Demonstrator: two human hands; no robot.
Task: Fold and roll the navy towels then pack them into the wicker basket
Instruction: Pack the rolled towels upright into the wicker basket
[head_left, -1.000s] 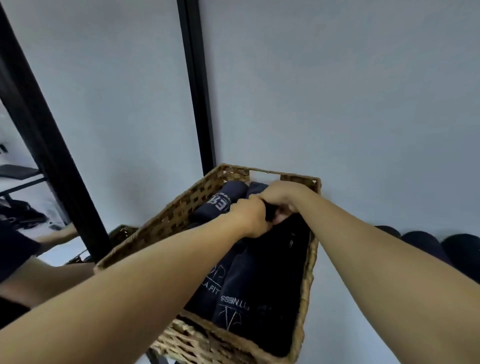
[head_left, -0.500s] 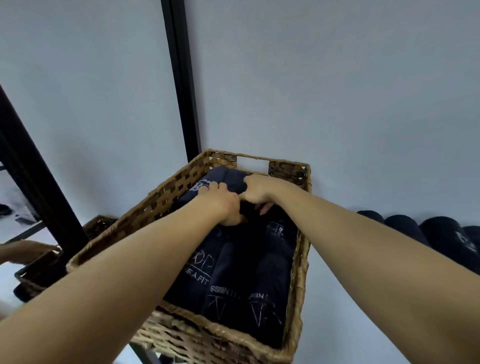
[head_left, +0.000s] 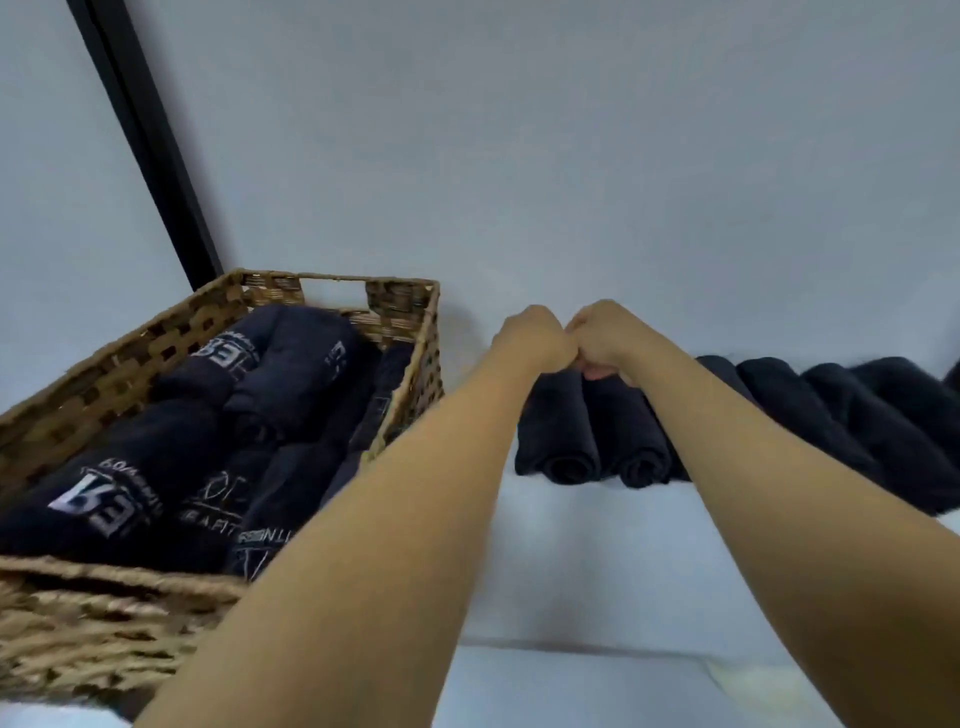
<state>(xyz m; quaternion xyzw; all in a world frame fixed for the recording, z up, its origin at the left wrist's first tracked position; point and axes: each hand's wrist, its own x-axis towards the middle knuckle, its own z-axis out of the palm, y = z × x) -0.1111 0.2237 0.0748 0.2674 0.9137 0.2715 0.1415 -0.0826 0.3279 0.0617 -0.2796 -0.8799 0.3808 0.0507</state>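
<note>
The wicker basket (head_left: 119, 345) stands at the left, packed with several rolled navy towels (head_left: 171, 457) that bear white lettering. Just right of it, two rolled navy towels (head_left: 561, 431) (head_left: 631, 436) lie side by side on the white surface. Both my arms reach over them. My left hand (head_left: 535, 338) curls over the far end of the left roll. Beside it, knuckles touching, my right hand (head_left: 605, 338) curls over the far end of the neighbouring roll. The fingertips are mostly hidden behind the hands.
More rolled navy towels (head_left: 841, 421) lie in a row to the right along the pale wall. A black post (head_left: 150, 140) rises behind the basket. The white surface (head_left: 571, 561) stretches toward me in front of the rolls.
Both hands left the basket's inside and moved right onto the two rolls beside it. The view swung right and down with them, so the basket now sits at the left.
</note>
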